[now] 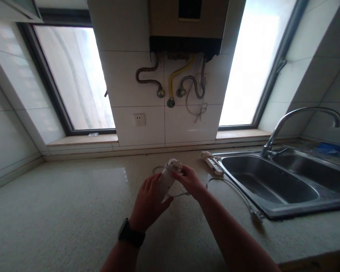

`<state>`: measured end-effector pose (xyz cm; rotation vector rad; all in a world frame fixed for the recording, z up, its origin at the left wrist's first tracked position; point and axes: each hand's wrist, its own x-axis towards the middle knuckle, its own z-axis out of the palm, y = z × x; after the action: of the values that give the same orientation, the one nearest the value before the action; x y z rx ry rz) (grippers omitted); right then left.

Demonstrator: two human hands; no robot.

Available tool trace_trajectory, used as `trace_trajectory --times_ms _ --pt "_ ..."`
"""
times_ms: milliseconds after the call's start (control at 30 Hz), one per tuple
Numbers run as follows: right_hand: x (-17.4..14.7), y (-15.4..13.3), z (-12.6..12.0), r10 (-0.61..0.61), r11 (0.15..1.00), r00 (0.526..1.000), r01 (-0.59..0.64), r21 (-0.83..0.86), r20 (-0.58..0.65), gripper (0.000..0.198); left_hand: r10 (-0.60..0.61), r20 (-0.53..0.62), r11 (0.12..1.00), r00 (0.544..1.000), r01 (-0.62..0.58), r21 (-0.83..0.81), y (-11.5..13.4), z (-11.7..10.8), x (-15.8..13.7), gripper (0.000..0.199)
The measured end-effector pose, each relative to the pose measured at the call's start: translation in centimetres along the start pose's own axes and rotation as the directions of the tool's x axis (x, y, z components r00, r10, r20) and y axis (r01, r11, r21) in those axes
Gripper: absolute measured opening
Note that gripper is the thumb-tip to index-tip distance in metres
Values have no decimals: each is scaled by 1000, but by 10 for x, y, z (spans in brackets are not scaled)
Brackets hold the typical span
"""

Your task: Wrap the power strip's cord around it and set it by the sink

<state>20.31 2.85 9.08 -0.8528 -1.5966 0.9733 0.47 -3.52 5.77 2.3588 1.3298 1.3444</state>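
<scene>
My left hand (147, 200), with a dark watch on its wrist, is wrapped round a long white casing that looks like a power strip (164, 186). It is tilted, with its far end raised above the countertop. At that end, my right hand (191, 180) closes its fingers on a white plug-like block (175, 165). Whether the block is pushed in or only rests against the strip, I cannot tell. A thin white cord (180, 194) loops on the counter behind and beside my hands.
Beside the double steel sink (269, 211) lies another white power strip (214, 166). A cord along the sink edge ends in a plug (256, 216). A wall socket (139, 119) sits below the water heater (187, 22). A curved faucet (274, 130) rises behind the sink.
</scene>
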Motion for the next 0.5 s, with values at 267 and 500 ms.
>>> trace_trajectory --times_ms 267,500 --pt "-8 17 34 57 998 994 -55 28 -94 43 -109 -131 873 985 158 462 8 34 3 86" --pt "-16 12 15 44 999 994 -46 21 96 40 -279 42 937 959 263 229 4 19 7 100"
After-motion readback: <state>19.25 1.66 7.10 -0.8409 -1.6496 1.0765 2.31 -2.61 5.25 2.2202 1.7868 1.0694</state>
